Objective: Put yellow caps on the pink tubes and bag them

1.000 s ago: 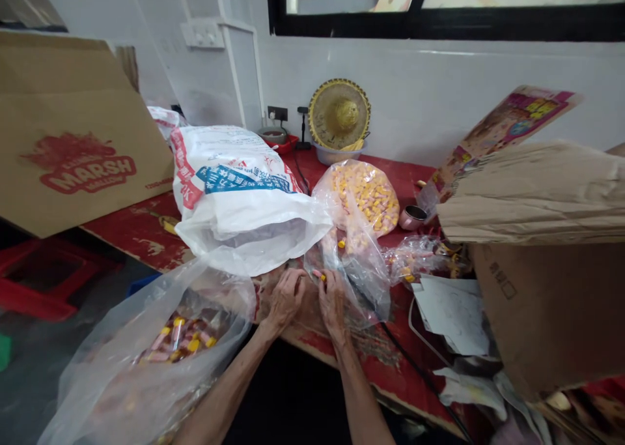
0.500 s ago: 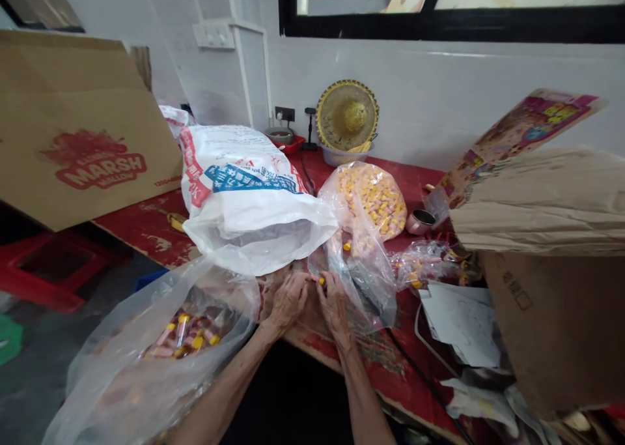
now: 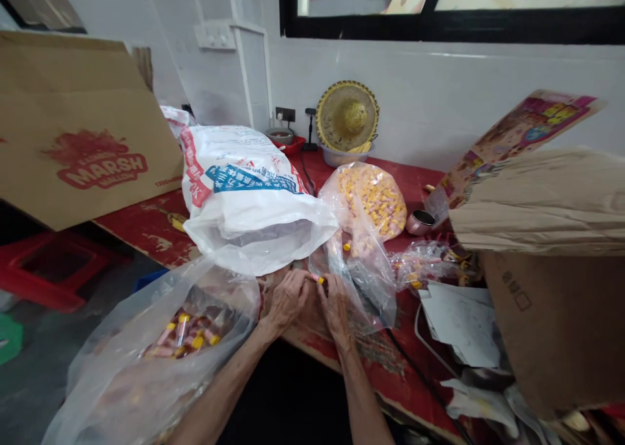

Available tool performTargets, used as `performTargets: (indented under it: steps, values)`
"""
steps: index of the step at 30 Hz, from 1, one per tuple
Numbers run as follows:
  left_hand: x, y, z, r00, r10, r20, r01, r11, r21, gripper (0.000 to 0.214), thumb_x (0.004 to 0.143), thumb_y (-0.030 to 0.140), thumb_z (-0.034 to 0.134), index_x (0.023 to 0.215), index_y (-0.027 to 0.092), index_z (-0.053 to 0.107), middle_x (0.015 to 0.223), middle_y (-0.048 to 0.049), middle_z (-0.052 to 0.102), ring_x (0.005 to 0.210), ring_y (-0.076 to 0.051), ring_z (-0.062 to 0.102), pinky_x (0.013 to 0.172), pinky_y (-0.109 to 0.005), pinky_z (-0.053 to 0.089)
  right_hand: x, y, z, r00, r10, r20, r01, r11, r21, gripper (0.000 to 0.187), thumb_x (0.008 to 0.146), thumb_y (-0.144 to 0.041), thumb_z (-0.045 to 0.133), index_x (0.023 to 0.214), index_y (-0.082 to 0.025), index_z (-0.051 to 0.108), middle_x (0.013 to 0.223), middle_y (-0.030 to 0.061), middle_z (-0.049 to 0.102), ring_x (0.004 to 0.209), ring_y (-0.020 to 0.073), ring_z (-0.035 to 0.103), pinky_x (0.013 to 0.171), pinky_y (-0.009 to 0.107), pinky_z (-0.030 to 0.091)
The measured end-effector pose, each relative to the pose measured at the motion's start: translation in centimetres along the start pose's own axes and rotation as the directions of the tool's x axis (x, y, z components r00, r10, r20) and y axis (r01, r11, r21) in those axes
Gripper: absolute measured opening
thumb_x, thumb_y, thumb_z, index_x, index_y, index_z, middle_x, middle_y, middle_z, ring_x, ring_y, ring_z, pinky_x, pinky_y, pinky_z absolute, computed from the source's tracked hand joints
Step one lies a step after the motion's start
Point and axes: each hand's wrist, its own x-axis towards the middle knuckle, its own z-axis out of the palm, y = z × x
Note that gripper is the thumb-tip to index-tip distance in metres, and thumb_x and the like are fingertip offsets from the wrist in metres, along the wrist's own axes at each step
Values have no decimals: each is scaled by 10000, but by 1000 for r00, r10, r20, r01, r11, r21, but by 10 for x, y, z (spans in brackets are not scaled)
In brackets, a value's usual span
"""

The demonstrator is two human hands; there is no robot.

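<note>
A small pink tube with a yellow cap point(image 3: 319, 279) sits between the fingertips of my two hands, just above the table's front edge. My left hand point(image 3: 289, 300) is closed, with its fingers curled at the pink end. At the capped end, my right hand point(image 3: 334, 303) pinches with thumb and fingers. To the left, a large clear bag point(image 3: 112, 341) lies open with several similar yellow-capped tubes point(image 3: 188, 334) inside. Beyond my right hand stands a clear bag full of yellow and pink pieces point(image 3: 374, 197), its loose plastic mouth point(image 3: 375, 295) spreading close to that hand.
A white printed sack point(image 3: 254, 178) gapes towards me on the red table point(image 3: 161, 236). Cardboard boxes stand left point(image 3: 88, 126) and right point(image 3: 551, 328). A metal cup point(image 3: 420, 222), crumpled plastic point(image 3: 420, 262), papers point(image 3: 461, 321) and a black cable point(image 3: 424, 380) lie on the right.
My hands stay in nearly the same place around the small tube. Only the fingers have shifted slightly; the bags and boxes have not moved.
</note>
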Motion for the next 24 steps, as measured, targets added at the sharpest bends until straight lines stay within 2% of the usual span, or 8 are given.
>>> performTargets:
  steps: [4,8,11,15,17,19,21,24]
  values:
    - [-3,0,-6,992,-47,-121,52,998,40,195,1015,184,470,1089,228,645,974,-47,697,924,-187,677,864,-312,540,0,0,2,1000,1,-8,-1,1000,-31,354,1110,-395,386,1005,-217,673,973,71,666,892,224,623,807,343,496]
    - [-12,-11,-2,999,-22,-24,23,999,49,205,1000,163,451,1015,234,642,906,-30,686,871,-181,673,804,-293,536,-1,1,4,1000,-19,-2,18,998,-56,340,1103,-377,390,1066,-214,686,1038,90,678,933,236,638,836,361,513]
    - [4,-29,-10,998,-57,-15,58,994,97,209,976,152,456,993,233,648,933,-42,686,912,-197,673,827,-313,545,-2,2,6,1000,-20,-23,19,998,-52,350,1100,-404,399,1154,-203,680,1097,110,695,991,250,655,889,387,532]
    - [32,-65,-28,973,-143,-179,181,958,223,293,963,177,458,1148,223,680,1073,-111,706,1006,-261,679,877,-377,562,-3,3,9,994,11,-107,-13,1000,-15,438,1102,-467,397,1358,-173,598,1279,150,677,1149,262,646,986,414,532]
    - [35,-86,-31,960,-156,-233,217,939,266,328,984,250,449,1212,203,679,1137,-161,702,1081,-309,678,928,-436,562,-3,2,8,995,29,-96,-30,1000,-10,427,1102,-473,397,1309,-174,621,1239,148,690,1112,262,654,963,412,535]
    - [34,-107,-30,957,-144,-251,215,935,281,389,1010,340,416,1252,172,670,1206,-218,689,1164,-357,664,978,-498,551,-3,2,6,999,25,-34,-26,999,-22,386,1105,-446,388,1169,-194,673,1106,122,711,1005,253,661,897,392,533]
    - [33,-124,-29,969,-133,-208,192,935,299,420,1015,380,392,1236,158,672,1145,-232,699,1125,-362,681,957,-503,560,-2,2,3,1000,4,24,-3,999,-34,375,1109,-412,378,1058,-213,691,1003,96,708,929,242,656,843,371,519]
    - [40,-132,-34,986,-119,-115,154,913,377,364,998,346,416,1200,172,665,1014,-185,709,1021,-320,705,905,-441,574,0,1,0,1000,-8,17,9,999,-33,364,1115,-398,381,1057,-216,691,993,84,707,914,234,656,824,356,504]
